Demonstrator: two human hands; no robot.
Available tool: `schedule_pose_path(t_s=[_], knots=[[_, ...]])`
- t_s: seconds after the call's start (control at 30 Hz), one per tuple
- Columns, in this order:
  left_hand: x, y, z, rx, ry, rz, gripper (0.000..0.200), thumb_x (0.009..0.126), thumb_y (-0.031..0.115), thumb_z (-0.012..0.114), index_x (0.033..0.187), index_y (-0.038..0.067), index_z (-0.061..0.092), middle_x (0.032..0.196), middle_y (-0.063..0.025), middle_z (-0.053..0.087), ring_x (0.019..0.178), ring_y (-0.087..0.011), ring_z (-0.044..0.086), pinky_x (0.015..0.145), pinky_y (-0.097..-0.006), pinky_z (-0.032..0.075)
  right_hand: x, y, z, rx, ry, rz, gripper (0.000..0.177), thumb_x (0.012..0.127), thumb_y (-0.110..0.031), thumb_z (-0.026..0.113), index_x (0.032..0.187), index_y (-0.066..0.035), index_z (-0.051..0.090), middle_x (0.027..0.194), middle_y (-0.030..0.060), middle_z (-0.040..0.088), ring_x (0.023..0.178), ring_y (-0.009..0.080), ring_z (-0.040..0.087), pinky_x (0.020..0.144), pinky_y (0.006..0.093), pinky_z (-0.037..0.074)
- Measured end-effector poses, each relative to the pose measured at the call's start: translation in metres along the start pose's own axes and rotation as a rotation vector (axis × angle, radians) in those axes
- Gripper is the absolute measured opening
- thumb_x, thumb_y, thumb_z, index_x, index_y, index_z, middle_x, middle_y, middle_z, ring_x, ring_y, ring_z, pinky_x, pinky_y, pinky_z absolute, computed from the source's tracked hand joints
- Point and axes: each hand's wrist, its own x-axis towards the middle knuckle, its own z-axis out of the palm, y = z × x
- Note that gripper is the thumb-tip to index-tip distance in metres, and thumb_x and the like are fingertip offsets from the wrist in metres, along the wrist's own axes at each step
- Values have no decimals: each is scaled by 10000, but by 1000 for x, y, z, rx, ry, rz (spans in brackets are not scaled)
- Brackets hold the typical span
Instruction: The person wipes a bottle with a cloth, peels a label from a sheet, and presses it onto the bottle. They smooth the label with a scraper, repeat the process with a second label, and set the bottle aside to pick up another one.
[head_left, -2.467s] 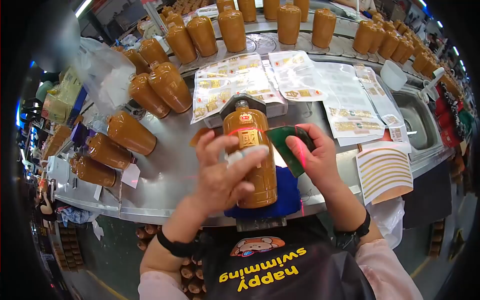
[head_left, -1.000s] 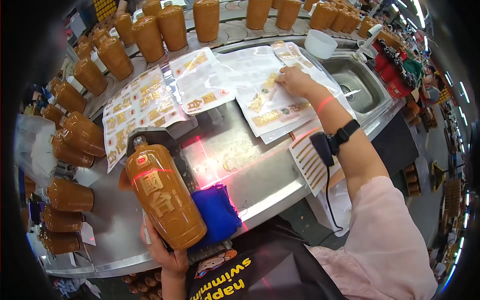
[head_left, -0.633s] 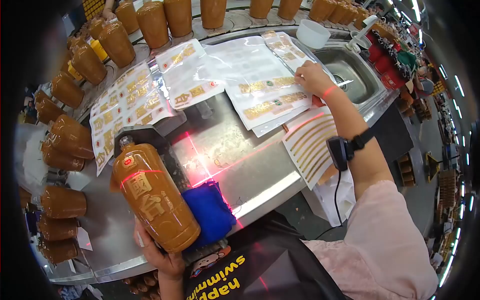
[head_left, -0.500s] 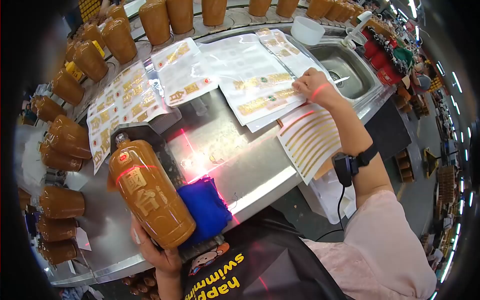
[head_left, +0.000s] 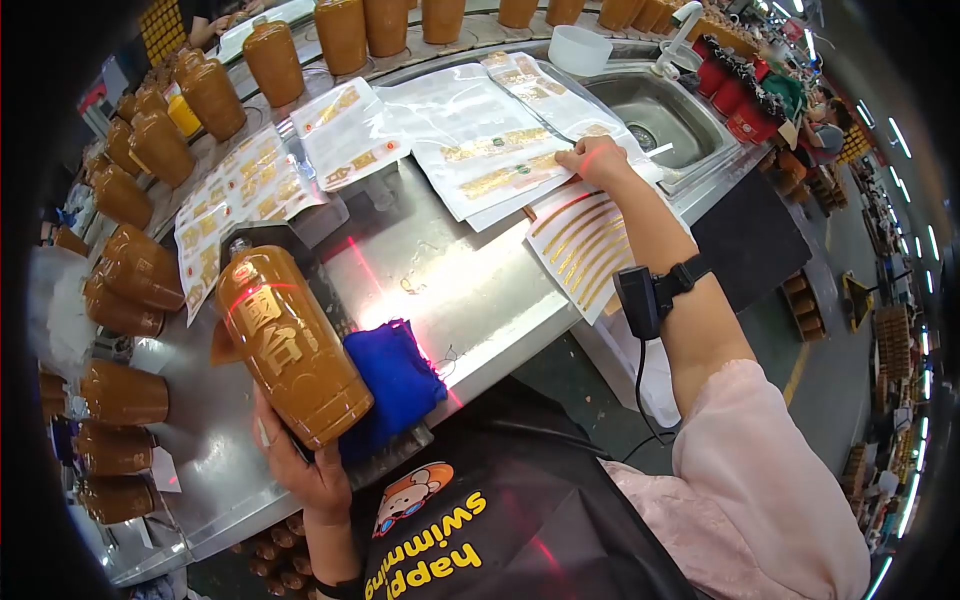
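A brown glazed bottle (head_left: 290, 345) with raised gold characters and a small red emblem leans at a slant on a dark metal rest. Around its lower left side and base is my left hand (head_left: 305, 470), the fingers partly hidden behind the bottle. Beside the bottle lies a bunched blue cloth (head_left: 395, 385). My right hand (head_left: 598, 162) is at the right edge of a white sticker sheet (head_left: 430, 110) bearing gold strips. Its thumb and fingertips are pinched on that edge by the end of a gold strip.
More sheets of gold stickers (head_left: 345, 125) lie to the left, and a sheet of curved gold strips (head_left: 575, 245) hangs over the table edge. A sink (head_left: 690, 120) with a white tub (head_left: 580, 50) is at the back right. Brown bottles (head_left: 190, 150) line the far and left sides.
The whole view has shifted slightly, moving the table and sheets up and left. My left hand stays on the bottle, and my right hand stays at the sheet's edge.
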Motion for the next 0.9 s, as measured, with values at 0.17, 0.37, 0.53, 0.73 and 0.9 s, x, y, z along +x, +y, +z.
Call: schedule_pose_path(t_s=[0.17,0.37,0.53,0.73,0.9], knots=[[-2,-5,-4,40,-20,21,826,961,543,503,1452,-96,323,1432,-230,461,1285,-389,428,1082,-454,318,8,19,13,-3,161,-79,245,844,-318,619,987,-168,750,1036,153,689,997,390,625,863,463,524],[-6,-10,-3,91,-15,49,826,966,554,475,1466,-82,310,1430,-232,457,1273,-397,431,1072,-459,329,-36,-22,-25,-119,644,-646,168,845,-233,689,859,-67,714,1008,153,602,956,325,586,809,398,503],[-6,-7,-4,88,-22,17,820,966,547,479,1462,-85,317,1415,-235,472,1266,-401,435,1067,-465,334,75,-42,-60,93,641,-689,194,845,-266,656,888,-88,722,1104,166,589,983,369,582,888,453,499],[-5,-8,-5,112,-30,-3,837,957,572,474,1442,-98,344,1399,-246,486,1274,-404,432,1070,-467,336,139,-10,9,-255,422,-188,250,884,-272,575,1027,-139,732,1194,176,563,1129,396,539,914,525,497],[-2,-4,-5,71,-54,-16,848,955,582,468,1426,-114,355,1392,-255,484,1269,-414,435,1072,-471,338,107,-21,-7,-211,482,-300,248,876,-299,599,1016,-139,727,1189,144,565,1135,368,535,903,538,500]])
